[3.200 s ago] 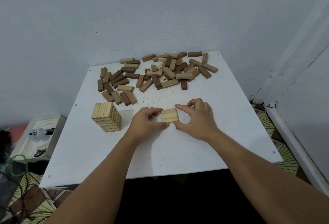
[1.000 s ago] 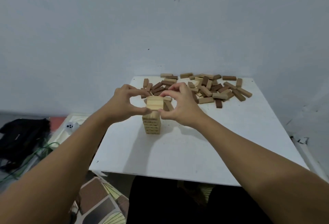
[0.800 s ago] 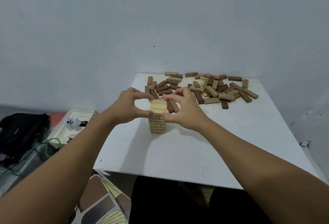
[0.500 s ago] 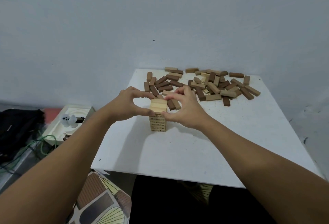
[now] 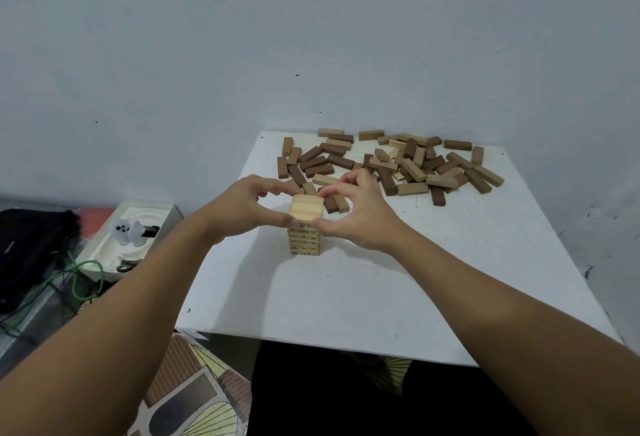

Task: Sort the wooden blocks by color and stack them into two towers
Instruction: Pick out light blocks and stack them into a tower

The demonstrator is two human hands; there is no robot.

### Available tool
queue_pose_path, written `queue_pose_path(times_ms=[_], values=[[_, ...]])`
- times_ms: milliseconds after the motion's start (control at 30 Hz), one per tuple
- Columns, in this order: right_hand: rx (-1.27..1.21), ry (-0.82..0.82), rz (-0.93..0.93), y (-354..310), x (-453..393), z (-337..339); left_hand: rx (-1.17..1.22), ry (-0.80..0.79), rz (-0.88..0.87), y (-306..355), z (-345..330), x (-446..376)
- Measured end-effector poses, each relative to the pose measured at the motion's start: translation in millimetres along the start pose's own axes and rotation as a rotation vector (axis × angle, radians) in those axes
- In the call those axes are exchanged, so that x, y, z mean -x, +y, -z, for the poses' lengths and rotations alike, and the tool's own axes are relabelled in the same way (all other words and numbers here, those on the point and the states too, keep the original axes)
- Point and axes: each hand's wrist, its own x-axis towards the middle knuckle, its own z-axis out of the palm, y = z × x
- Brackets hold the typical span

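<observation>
A tower of light wooden blocks [image 5: 304, 240] stands on the white table [image 5: 381, 283], several layers high. Its top layer of three light blocks [image 5: 307, 206] lies flat on the tower. My left hand [image 5: 242, 209] pinches that layer from the left between thumb and forefinger. My right hand [image 5: 356, 209] pinches it from the right the same way. Behind the hands a loose pile of light and dark brown blocks [image 5: 391, 164] is spread over the far part of the table.
The table stands against a pale wall, with its front edge near my body. To the left, lower down, a white box [image 5: 128, 238] holds small white figures, with green cable [image 5: 79, 280] and a black bag [image 5: 31, 245] beside it. Patterned floor shows below.
Three seconds ago my hands held the three light blocks on the table right of the tower. They carried them onto the tower top, where both hands still pinch them.
</observation>
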Motion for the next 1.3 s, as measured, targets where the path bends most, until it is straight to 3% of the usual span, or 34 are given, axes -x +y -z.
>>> queue_pose_path(times_ms=[500, 1300], values=[[0.012, -0.026, -0.012, -2.3, 3.0, 5.4, 0.164, 0.012, 0.034, -10.8, 2.3, 3.4], [0.004, -0.048, -0.026, -4.3, 2.2, 4.8, 0.174, -0.038, 0.105, -11.2, 4.1, 2.9]])
